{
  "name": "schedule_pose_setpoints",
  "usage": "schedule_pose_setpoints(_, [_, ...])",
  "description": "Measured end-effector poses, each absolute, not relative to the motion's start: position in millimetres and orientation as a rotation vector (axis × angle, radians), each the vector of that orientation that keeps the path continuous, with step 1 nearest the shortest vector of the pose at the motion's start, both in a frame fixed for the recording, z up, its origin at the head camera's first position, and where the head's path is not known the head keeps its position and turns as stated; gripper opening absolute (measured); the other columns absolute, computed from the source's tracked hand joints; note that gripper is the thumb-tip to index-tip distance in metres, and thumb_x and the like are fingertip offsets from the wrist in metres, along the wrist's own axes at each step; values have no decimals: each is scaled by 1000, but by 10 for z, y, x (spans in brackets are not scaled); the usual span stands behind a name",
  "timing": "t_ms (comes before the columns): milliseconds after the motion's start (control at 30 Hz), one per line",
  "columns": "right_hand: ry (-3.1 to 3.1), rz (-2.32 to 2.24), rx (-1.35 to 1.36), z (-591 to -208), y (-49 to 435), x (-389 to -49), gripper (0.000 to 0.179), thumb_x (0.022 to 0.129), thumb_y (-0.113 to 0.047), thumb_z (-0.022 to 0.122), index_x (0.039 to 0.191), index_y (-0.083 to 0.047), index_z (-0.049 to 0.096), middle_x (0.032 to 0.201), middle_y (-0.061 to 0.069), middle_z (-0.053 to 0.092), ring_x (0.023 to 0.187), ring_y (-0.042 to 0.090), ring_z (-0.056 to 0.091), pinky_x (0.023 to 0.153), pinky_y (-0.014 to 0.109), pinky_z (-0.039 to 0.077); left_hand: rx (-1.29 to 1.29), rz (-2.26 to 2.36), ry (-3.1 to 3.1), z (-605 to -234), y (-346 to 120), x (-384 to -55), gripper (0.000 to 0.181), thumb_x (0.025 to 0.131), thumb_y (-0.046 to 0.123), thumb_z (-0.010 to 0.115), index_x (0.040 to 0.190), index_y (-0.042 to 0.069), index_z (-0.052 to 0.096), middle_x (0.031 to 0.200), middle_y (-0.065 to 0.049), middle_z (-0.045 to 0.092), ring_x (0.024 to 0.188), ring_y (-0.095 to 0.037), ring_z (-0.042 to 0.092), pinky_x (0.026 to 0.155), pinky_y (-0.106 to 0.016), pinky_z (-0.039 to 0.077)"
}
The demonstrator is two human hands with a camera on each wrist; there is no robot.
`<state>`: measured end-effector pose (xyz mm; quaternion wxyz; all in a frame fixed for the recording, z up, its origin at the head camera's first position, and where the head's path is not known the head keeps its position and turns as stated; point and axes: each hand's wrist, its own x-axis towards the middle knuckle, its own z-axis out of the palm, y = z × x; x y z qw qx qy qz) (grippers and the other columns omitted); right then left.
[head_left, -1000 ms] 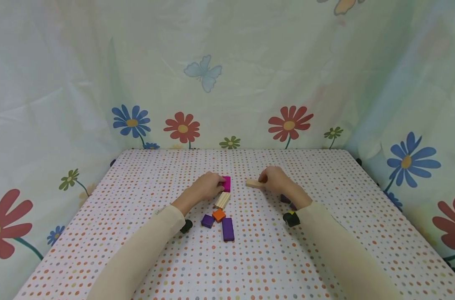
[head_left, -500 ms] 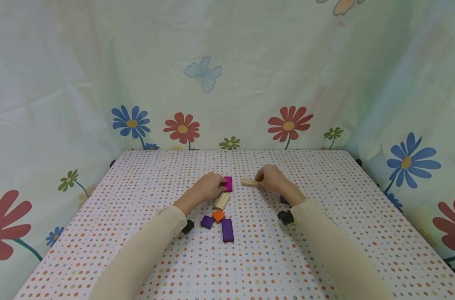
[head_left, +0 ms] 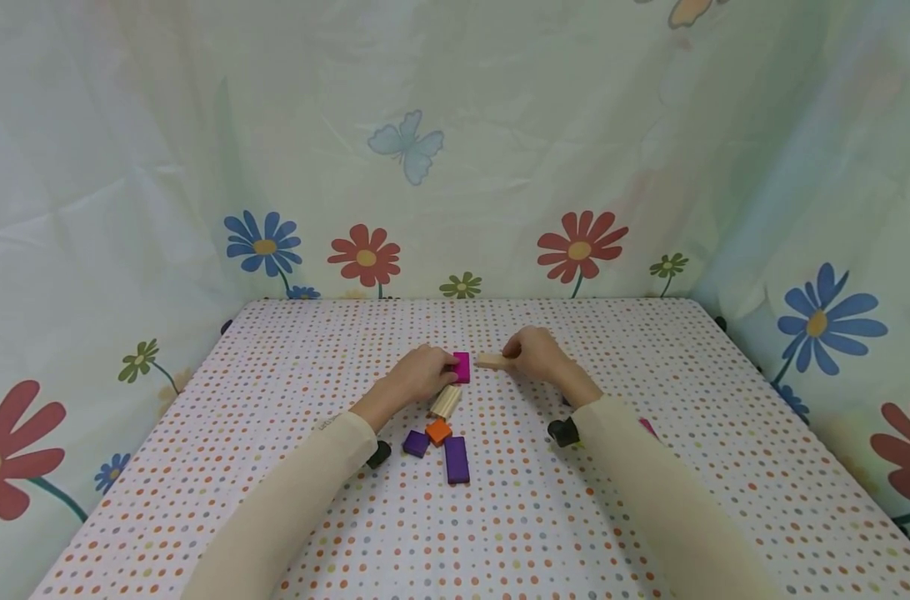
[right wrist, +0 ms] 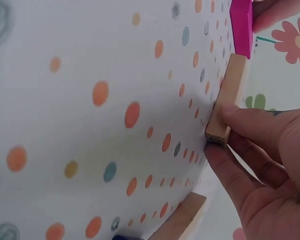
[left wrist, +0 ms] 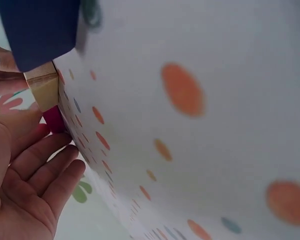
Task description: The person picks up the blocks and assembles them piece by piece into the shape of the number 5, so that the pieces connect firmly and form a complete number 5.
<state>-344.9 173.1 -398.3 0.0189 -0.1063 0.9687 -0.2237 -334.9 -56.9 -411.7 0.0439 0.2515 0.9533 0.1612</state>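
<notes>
In the head view my left hand [head_left: 422,372] grips a magenta block [head_left: 462,367] at its left side, thumb and fingers around the edge. To its right, my right hand [head_left: 539,354] pinches a plain wooden block [head_left: 490,361], whose free end points at the magenta block. The right wrist view has thumb and fingers on the near end of that wooden block [right wrist: 229,95]; its far end is right at the magenta block [right wrist: 241,27]. From the left wrist, the magenta block [left wrist: 54,120] is partly hidden behind a pale wooden piece [left wrist: 44,90].
Nearer the body lie a grooved pale wooden piece [head_left: 445,402], an orange block [head_left: 438,432], a small purple block [head_left: 416,443] and a long purple block [head_left: 457,460]. A pink piece [head_left: 647,427] peeks out past the right sleeve. Another wooden block [right wrist: 180,220] lies near the right hand.
My left hand has slid the magenta block slightly to the right. My right hand has moved left with the wooden block, narrowing the gap. A pink piece has appeared beside the right sleeve.
</notes>
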Motion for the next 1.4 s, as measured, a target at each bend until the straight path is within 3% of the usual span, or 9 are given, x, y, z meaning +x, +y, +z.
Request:
schedule_pose_setpoints(267, [3008,-737,-340,-3992,1699,-3496,22,97,-4,75,118,3,78,119,20,77,114,34,71,104,46,59,776,451,2945,-4133,-526,-3362,40,108,27,63,144,10,67,142,-10,71,132,-30,67,111,-44,56])
schedule_pose_setpoints(967, [2982,-727,-392,-4018,1694,-3558,22,96,-4,76,116,5,78,113,21,77,101,28,72,91,40,61,800,424,2972,-4133,-498,-3358,39,107,28,65,142,9,69,137,-10,74,124,-27,73,107,-42,59])
schedule_pose_setpoints(1233, [2988,-739,-396,-4039,1681,-3558,22,96,-4,76,116,6,77,112,21,78,102,29,73,93,41,61,786,484,2924,-4142,-515,-3367,42,108,27,64,144,6,66,140,-13,72,119,-24,74,108,-41,58])
schedule_pose_setpoints(1400, [3002,-709,-382,-4055,1680,-3549,27,98,-7,74,121,6,75,118,22,77,108,31,74,94,41,62,800,582,2851,-4143,-550,-3359,43,108,21,62,147,3,62,145,-16,68,125,-25,71,112,-42,55])
